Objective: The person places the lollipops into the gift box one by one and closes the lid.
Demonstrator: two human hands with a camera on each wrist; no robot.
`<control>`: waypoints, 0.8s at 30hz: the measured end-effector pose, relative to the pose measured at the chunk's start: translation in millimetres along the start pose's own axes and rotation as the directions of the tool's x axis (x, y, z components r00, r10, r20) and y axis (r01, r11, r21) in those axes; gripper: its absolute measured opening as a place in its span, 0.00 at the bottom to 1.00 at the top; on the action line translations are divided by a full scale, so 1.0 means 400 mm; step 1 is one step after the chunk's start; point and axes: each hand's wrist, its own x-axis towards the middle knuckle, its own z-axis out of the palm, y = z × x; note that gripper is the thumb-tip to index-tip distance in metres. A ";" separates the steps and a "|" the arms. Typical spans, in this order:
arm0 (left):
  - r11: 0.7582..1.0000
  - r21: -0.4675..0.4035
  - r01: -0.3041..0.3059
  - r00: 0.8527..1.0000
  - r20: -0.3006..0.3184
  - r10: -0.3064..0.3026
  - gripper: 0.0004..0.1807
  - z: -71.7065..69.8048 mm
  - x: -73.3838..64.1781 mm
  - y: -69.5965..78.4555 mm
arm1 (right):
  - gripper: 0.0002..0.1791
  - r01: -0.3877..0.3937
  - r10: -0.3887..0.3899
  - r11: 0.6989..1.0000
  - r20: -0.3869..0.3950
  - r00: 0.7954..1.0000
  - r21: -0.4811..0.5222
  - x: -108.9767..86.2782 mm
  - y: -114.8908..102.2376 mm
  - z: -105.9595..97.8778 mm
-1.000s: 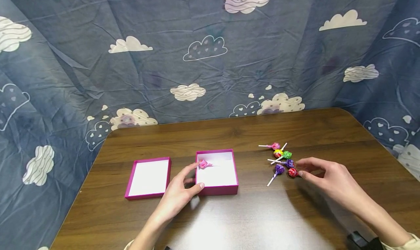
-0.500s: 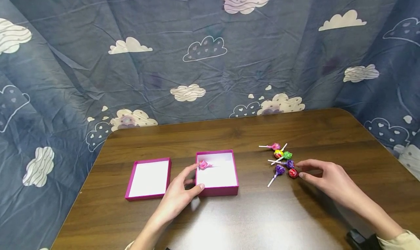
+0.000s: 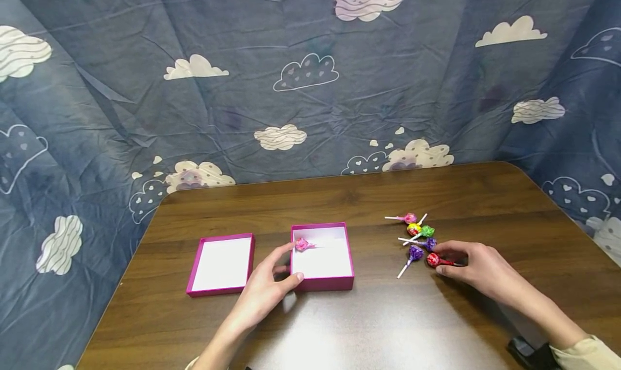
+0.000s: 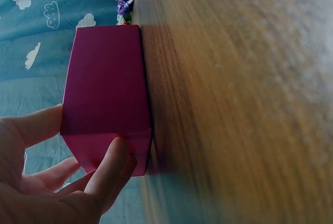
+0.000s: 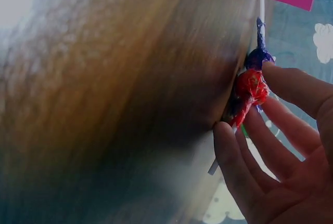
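"What's at the lower left?"
"A shallow magenta lid point(image 3: 223, 264), flat on the tabletop point(image 3: 145, 321). Then the left hand point(image 3: 264, 290), its grip spread wide, thumb and index finger touching the box point(image 3: 324, 283) at lower centre."
"Inside?"
"One pink lollipop point(image 3: 303, 245)."
"And lower right?"
"Five loose lollipops point(image 3: 415, 252), then a red lollipop point(image 3: 433, 260) within the parted grip of the right hand point(image 3: 485, 267); whether they touch, I can't tell."

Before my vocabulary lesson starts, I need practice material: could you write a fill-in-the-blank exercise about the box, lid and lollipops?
Inside the box, the one lollipop has a ____ wrapper.
The person's ____ hand is nearest the red lollipop.
Outside the box, there are ____ lollipops altogether.
In the head view, the lid lies to the ____ of the box.
Missing words: pink; right; six; left.
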 end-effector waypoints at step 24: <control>0.999 -0.030 0.027 0.999 0.023 -0.026 0.35 -0.003 -0.001 0.002 | 0.12 0.203 -0.204 0.979 -0.046 0.978 -0.028 -0.003 -0.041 0.019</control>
